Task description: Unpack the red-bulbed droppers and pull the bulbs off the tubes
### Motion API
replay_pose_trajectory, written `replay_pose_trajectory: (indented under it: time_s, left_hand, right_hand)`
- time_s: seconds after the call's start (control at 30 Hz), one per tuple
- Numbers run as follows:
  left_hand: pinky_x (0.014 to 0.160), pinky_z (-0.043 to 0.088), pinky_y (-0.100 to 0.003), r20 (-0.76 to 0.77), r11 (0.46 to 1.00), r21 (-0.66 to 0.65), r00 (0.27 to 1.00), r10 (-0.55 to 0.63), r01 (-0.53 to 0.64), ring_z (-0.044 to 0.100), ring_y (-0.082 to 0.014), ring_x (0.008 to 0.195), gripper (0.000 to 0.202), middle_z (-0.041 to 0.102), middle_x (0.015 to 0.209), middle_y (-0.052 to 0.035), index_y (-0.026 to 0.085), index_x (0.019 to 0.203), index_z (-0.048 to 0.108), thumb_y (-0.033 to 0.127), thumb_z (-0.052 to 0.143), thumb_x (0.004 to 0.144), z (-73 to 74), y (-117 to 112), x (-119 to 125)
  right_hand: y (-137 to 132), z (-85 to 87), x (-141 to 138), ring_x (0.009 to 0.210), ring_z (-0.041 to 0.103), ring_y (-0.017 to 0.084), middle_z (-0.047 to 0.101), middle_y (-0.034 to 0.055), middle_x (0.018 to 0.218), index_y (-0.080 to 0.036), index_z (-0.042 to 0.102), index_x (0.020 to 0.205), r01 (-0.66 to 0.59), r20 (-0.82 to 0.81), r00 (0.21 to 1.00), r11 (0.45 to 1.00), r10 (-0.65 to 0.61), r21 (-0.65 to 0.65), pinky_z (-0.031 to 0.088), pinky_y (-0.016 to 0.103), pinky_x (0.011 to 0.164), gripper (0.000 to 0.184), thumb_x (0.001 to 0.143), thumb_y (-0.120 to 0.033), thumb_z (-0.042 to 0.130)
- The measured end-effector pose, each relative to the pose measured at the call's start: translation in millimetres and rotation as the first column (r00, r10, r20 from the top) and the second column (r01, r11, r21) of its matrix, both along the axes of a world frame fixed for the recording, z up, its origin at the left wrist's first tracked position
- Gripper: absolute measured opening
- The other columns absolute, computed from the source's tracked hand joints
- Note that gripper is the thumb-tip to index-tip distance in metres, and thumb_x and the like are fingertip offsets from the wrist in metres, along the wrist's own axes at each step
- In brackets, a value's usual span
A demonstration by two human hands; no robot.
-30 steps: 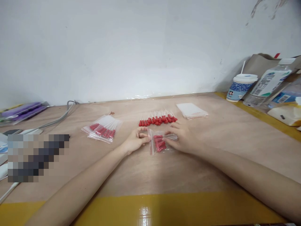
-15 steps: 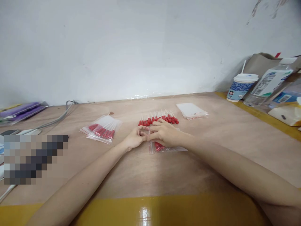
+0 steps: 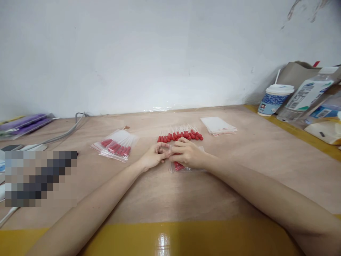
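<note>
A clear zip-lock bag [image 3: 189,170] with red-tipped sticks inside lies on the table between my hands, its open-end strip toward the left. My left hand [image 3: 156,156] pinches the far corner of that strip between thumb and fingers. My right hand [image 3: 188,153] is closed on the same edge from the right and covers much of the bag. Just beyond my hands lies a row of loose white sticks with red tips [image 3: 179,135]. Several filled bags [image 3: 115,145] overlap on the left. To the right rests a stack of flat white-looking bags [image 3: 218,125].
At the back right stand a paper cup [image 3: 275,99] with a straw and a plastic bottle [image 3: 306,94]. Purple packs [image 3: 26,122] and a grey cable [image 3: 61,137] lie at the left, near a blurred-out patch [image 3: 39,179]. Yellow tape [image 3: 133,236] borders the table's front edge.
My right hand has shifted slightly and its fingers have closed in toward the left hand at the bag's edge. The left hand stays nearly in place.
</note>
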State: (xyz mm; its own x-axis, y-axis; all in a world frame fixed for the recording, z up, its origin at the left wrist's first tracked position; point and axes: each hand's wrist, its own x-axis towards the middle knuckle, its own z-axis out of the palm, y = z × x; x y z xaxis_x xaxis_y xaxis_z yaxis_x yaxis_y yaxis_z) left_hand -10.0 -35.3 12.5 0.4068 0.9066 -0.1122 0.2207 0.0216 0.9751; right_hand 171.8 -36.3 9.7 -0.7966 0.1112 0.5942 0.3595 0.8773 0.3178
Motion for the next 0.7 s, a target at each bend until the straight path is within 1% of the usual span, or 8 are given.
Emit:
replay_pose_trajectory:
  time_s: [0.07,0.13,0.23,0.3,0.4,0.5,0.6,0.7]
  left_hand:
    - [0.053,0.038,-0.018,-0.008,1.0,0.016,1.0,-0.021,0.021,0.046,-0.0069,0.056,0.048,0.051,0.059,0.0052,0.014,0.096,0.051,0.04,0.072,0.062,2.4,-2.0,-1.5]
    - [0.051,0.038,-0.019,-0.038,0.998,0.042,0.998,-0.045,0.046,0.045,-0.0066,0.056,0.045,0.051,0.063,0.0038,0.014,0.093,0.054,0.045,0.069,0.065,4.6,-3.9,-3.6]
    - [0.044,0.031,-0.018,-0.144,0.989,0.074,0.983,-0.113,0.124,0.037,-0.0049,0.047,0.041,0.048,0.06,0.0042,0.013,0.089,0.058,0.05,0.061,0.071,5.6,-5.4,-7.2]
    - [0.043,0.027,-0.019,-0.21,0.98,0.106,0.967,-0.143,0.168,0.034,-0.0053,0.045,0.04,0.047,0.057,0.0042,0.013,0.085,0.061,0.051,0.057,0.073,4.6,-5.6,-8.2]
    - [0.048,0.031,-0.02,-0.257,0.963,0.211,0.96,-0.11,0.167,0.04,-0.0085,0.052,0.037,0.049,0.058,0.0026,0.013,0.073,0.06,0.05,0.057,0.074,1.6,-5.6,-5.7]
    - [0.056,0.036,-0.022,-0.253,0.94,0.31,0.965,-0.063,0.143,0.044,-0.0116,0.059,0.041,0.049,0.058,0.0015,0.015,0.062,0.055,0.05,0.047,0.08,-1.4,-5.4,-0.1]
    - [0.059,0.038,-0.024,-0.225,0.928,0.346,0.973,-0.059,0.136,0.046,-0.0131,0.062,0.042,0.05,0.061,0.0005,0.015,0.062,0.053,0.048,0.039,0.084,-4.3,-4.4,4.2]
    - [0.056,0.037,-0.023,-0.25,0.935,0.334,0.968,-0.034,0.12,0.045,-0.013,0.06,0.035,0.05,0.06,0.0007,0.015,0.065,0.054,0.045,0.044,0.082,-7.5,-2.9,5.2]
  right_hand:
    - [1.0,-3.4,2.2,0.073,0.04,0.013,0.059,0.0005,0.077,-0.02,0.061,0.077,-0.008,-0.029,1.0,1.0,0.008,0.003,0.028,0.03,0.072,0.024,0.09,-0.019,0.041]
    - [1.2,-5.3,3.7,0.072,0.04,0.013,0.058,0.0004,0.076,-0.02,0.061,0.076,-0.008,-0.057,0.998,1.0,0.009,0.01,0.028,0.029,0.07,0.023,0.089,-0.018,0.042]
    - [0.7,-6.4,4.4,0.072,0.039,0.013,0.057,0.0007,0.072,-0.019,0.059,0.074,0.018,-0.089,0.996,0.999,-0.015,0.038,0.029,0.029,0.07,0.024,0.089,-0.017,0.041]
    - [0.3,-7.1,4.6,0.073,0.04,0.013,0.055,0.0007,0.071,-0.019,0.06,0.077,0.039,-0.1,0.995,0.997,-0.032,0.072,0.029,0.029,0.07,0.024,0.089,-0.017,0.04]
    - [-0.4,-7.1,4.8,0.074,0.04,0.013,0.054,0.0005,0.072,-0.019,0.06,0.083,0.067,-0.089,0.994,0.99,-0.056,0.127,0.029,0.03,0.072,0.023,0.091,-0.019,0.038]
    - [-2.3,-4.7,4.4,0.075,0.04,0.013,0.053,0.0003,0.072,-0.019,0.059,0.077,0.102,-0.035,0.995,0.978,-0.097,0.183,0.029,0.03,0.072,0.026,0.091,-0.018,0.037]
    - [-4.9,-1.3,3.0,0.073,0.039,0.013,0.053,-0.0002,0.071,-0.018,0.058,0.071,0.111,-0.027,0.994,0.965,-0.107,0.236,0.029,0.03,0.07,0.027,0.09,-0.016,0.038]
    - [-7.1,0.6,1.8,0.071,0.04,0.012,0.053,-0.0007,0.069,-0.018,0.058,0.07,0.102,-0.036,0.995,0.957,-0.096,0.272,0.029,0.031,0.069,0.026,0.089,-0.014,0.04]
